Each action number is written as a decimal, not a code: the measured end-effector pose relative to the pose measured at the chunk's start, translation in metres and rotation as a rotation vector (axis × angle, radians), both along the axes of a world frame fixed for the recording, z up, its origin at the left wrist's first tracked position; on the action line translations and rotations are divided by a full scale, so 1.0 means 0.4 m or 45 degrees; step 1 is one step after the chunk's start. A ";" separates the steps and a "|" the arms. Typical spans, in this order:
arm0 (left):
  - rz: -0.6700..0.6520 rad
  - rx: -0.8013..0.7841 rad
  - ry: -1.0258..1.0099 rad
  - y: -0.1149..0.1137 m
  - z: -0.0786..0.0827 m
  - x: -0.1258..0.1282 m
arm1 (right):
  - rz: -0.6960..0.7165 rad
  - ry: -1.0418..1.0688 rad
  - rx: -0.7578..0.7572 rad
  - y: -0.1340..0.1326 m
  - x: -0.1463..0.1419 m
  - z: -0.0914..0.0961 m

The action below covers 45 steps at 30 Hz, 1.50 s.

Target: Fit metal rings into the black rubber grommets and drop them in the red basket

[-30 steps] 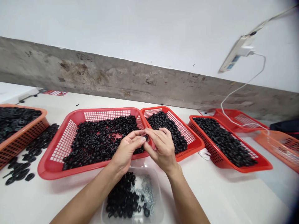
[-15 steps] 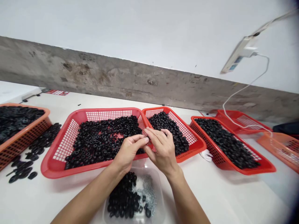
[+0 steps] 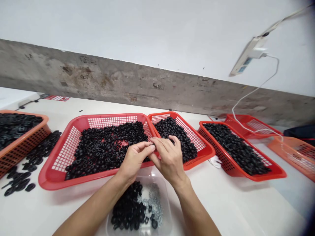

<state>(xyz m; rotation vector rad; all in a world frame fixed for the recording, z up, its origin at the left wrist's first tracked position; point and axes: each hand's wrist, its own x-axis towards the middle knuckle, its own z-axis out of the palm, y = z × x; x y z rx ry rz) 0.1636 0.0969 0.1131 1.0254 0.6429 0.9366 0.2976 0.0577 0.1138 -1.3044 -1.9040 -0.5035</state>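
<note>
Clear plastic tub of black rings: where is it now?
Head view, bottom centre: the clear plastic tub sits on the white table between left forearm and right forearm, below the large red mesh basket.

White wall (image 3: 128, 26) above stained concrete (image 3: 105, 83) — a power strip (image 3: 247, 58) mounted high.

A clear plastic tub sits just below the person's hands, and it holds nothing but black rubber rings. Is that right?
Not quite. The head view shows that the clear plastic tub holds small silvery metal pieces beside the black rubber rings. It does sit just below the left hand and right hand.
</note>
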 end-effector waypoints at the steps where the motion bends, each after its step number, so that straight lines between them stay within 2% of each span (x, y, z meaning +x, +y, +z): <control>1: -0.023 0.016 0.006 0.002 0.001 -0.002 | 0.006 0.016 0.009 0.000 0.002 0.001; 6: -0.133 0.099 0.077 0.010 0.001 -0.013 | 0.034 0.042 0.030 -0.001 0.019 0.009; 16: -0.080 0.192 0.116 -0.001 0.009 -0.011 | 0.221 0.022 0.020 0.009 0.033 0.006; 23: -0.166 0.167 0.108 -0.008 0.016 -0.018 | 0.388 0.123 -0.042 0.009 0.046 0.009; 32: -0.201 0.136 0.107 -0.003 0.010 -0.012 | 0.315 0.073 -0.027 0.005 0.057 0.012; 45: -0.186 0.158 0.124 -0.008 0.010 -0.014 | 0.409 0.055 -0.049 0.009 0.057 0.015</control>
